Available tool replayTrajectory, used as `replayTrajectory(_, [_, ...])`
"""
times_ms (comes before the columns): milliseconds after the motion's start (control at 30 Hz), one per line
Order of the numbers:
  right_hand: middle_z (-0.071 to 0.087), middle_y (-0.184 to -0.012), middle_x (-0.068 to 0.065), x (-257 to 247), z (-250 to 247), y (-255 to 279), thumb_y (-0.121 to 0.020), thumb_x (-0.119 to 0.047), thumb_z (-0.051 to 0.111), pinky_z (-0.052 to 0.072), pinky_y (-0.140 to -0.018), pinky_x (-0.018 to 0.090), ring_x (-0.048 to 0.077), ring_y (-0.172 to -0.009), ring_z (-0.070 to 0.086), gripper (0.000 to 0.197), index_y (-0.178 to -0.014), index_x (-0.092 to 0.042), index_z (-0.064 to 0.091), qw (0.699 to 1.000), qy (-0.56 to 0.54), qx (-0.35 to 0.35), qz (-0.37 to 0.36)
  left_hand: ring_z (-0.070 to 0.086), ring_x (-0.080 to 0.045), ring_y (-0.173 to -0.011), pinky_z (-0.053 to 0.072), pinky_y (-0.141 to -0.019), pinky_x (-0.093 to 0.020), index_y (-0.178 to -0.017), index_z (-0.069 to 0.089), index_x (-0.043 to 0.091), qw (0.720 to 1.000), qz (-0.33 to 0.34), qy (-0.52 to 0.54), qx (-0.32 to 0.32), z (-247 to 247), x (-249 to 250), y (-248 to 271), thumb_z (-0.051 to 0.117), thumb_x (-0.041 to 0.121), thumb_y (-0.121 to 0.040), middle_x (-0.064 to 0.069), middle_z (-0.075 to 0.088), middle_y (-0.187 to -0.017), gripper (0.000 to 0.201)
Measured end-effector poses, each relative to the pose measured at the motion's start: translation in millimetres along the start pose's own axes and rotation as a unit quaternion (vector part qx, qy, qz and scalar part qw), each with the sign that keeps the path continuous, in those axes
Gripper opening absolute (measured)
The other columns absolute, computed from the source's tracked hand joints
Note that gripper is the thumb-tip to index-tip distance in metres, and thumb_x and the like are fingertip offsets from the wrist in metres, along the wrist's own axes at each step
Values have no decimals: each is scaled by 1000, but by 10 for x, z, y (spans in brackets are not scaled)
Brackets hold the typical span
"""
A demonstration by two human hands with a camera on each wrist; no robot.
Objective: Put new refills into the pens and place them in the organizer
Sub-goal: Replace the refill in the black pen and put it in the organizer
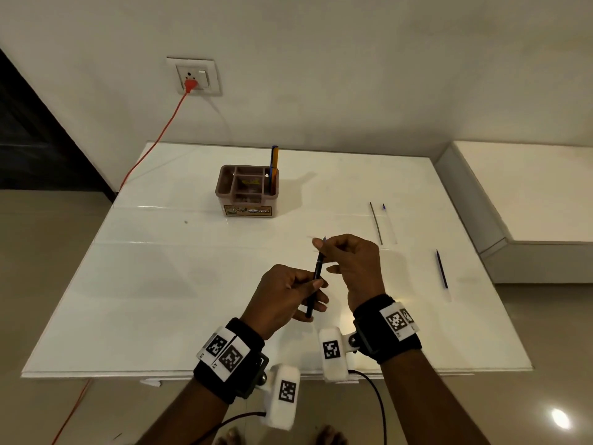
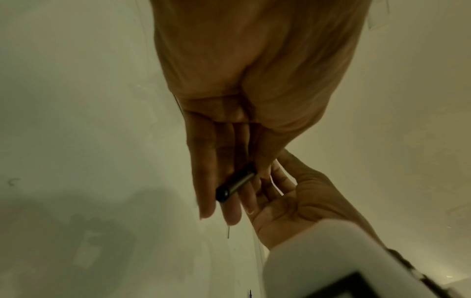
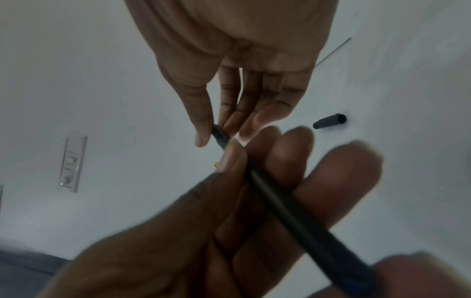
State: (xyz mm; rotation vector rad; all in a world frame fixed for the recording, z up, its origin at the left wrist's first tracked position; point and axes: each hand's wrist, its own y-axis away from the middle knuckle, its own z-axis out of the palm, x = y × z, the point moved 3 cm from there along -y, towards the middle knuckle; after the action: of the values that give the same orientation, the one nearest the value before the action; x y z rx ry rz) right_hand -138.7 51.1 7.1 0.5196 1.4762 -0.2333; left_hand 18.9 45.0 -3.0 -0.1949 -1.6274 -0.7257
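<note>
On the front of the brown organizer (image 1: 247,191) a label is reading "OPEL"; the other small print there is too fine to read. The organizer is standing toward the far middle of the white bench (image 1: 192,284), and a blue and yellow pen (image 1: 274,167) is standing upright in its right rear compartment. The person is holding a black pen (image 1: 316,281) above the near middle of the bench, its long axis running from near to far and leaning a little to the right, with the far end pointing toward the wall. The left hand (image 1: 285,297) is gripping the lower half of the barrel, fingers curled round it. The right hand (image 1: 353,268) is pinching the upper tip end between thumb and fingertips. In the right wrist view a black cap (image 3: 330,121) is lying alone on the bench. To the right, two thin refills (image 1: 376,223) are lying side by side, long axes running near to far, and a third blue refill (image 1: 442,269) is lying further right and nearer, well apart from them.
</note>
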Motion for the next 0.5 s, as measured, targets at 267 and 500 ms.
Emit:
replayTrajectory(267, [80, -93, 12, -18, 10, -5, -100, -20, 59, 54, -70, 31, 22, -87, 75, 25, -100, -4, 79, 997, 21, -64, 32, 79, -30, -83, 64, -75, -51, -104, 76, 4, 1000, -6, -8, 2, -15, -16, -2, 60, 18, -102, -16, 79, -89, 21])
replayTrajectory(500, [77, -84, 19, -15, -10, -7, -86, -16, 79, 53, -61, 26, 17, -73, 73, 18, -90, 1, 76, 1000, 2, -9, 3, 79, -27, -82, 65, -71, -44, -105, 77, 6, 1000, -1, -22, 0, 14, -11, -5, 60, 20, -102, -14, 80, -88, 22])
